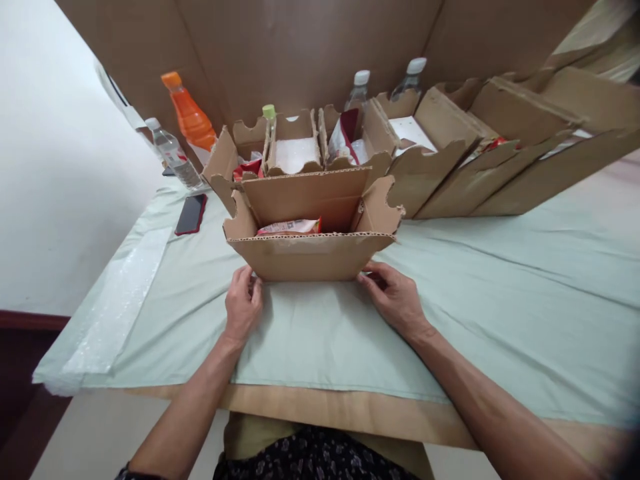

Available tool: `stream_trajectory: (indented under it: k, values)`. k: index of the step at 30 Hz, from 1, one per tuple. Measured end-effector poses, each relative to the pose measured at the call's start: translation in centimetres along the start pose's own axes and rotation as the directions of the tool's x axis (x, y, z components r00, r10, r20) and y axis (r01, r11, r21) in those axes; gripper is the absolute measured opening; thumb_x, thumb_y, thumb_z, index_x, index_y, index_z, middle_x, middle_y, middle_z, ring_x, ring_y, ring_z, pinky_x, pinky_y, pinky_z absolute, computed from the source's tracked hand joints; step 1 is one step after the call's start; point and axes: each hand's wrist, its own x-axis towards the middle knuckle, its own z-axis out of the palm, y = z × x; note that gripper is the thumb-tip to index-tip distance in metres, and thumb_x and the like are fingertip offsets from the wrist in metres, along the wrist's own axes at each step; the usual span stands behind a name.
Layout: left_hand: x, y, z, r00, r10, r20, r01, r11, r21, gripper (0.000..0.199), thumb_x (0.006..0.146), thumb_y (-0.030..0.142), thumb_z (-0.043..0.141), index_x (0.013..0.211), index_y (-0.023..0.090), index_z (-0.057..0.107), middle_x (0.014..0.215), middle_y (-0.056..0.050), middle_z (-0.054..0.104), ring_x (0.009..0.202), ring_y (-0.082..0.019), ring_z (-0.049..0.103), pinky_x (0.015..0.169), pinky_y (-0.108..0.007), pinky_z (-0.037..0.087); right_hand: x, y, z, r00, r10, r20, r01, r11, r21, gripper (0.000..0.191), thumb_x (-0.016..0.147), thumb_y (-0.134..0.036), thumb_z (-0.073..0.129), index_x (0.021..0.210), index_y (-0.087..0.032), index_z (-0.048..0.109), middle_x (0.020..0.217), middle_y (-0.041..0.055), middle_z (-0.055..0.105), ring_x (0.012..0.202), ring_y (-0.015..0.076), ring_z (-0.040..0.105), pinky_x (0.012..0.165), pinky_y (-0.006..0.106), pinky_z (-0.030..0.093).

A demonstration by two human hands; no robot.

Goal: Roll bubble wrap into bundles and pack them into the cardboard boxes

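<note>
A small open-topped cardboard box (310, 260) stands in front of me on the cloth. Inside it lies a red and white packet (293, 227), partly hidden by the front wall. My left hand (243, 299) has its fingers closed at the box's lower left corner. At the lower right corner, my right hand (393, 293) grips with thumb and fingers; some fingertips are hidden behind the cardboard. Directly behind this box is a row of similar cardboard boxes, among them one holding bubble wrap (296, 155).
A phone (191, 214) and a strip of bubble wrap (120, 300) lie at the left. An orange bottle (194, 120) and a clear bottle (175, 155) stand back left. More bottles rise behind the row. A tall cardboard panel (310, 53) backs the table, which a pale green cloth (500, 300) covers.
</note>
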Motion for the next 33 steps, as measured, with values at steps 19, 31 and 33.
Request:
stream_trajectory:
  k: [19, 31, 33]
  values:
    - [-3.5, -4.2, -9.2, 0.990, -0.096, 0.104, 0.011, 0.788, 0.616, 0.031, 0.092, 0.029, 0.066, 0.121, 0.023, 0.075, 0.143, -0.010, 0.070, 0.141, -0.031, 0.057, 0.121, -0.047, 0.041, 2.6, 5.1, -2.1, 0.996, -0.061, 0.066, 0.084, 0.903, -0.421, 0.050, 0.075, -0.066, 0.048, 0.086, -0.026, 0.077, 0.112, 0.0117, 0.081, 0.107, 0.0407, 0.076, 0.093, 0.062, 0.060]
    - [-3.2, -9.7, -20.7, 0.857, -0.425, -0.291, 0.469, 0.412, 0.781, 0.034, 0.097, 0.019, 0.044, 0.102, 0.014, 0.078, 0.108, -0.020, 0.077, 0.111, -0.038, 0.068, 0.096, -0.050, 0.046, 2.8, 2.1, -2.1, 0.991, 0.038, 0.125, 0.031, 0.861, -0.507, 0.055, 0.077, -0.064, 0.039, 0.086, -0.024, 0.076, 0.118, 0.0166, 0.080, 0.113, 0.0414, 0.075, 0.096, 0.058, 0.060]
    - [-3.0, -9.4, -20.7, 0.856, -0.436, -0.279, 0.463, 0.405, 0.788, 0.035, 0.098, 0.019, 0.042, 0.102, 0.016, 0.077, 0.108, -0.018, 0.077, 0.111, -0.036, 0.068, 0.096, -0.047, 0.046, 2.8, 1.7, -2.2, 0.989, 0.055, 0.138, 0.025, 0.856, -0.517, 0.056, 0.077, -0.064, 0.038, 0.088, -0.024, 0.075, 0.119, 0.0176, 0.080, 0.116, 0.0415, 0.074, 0.098, 0.057, 0.059]
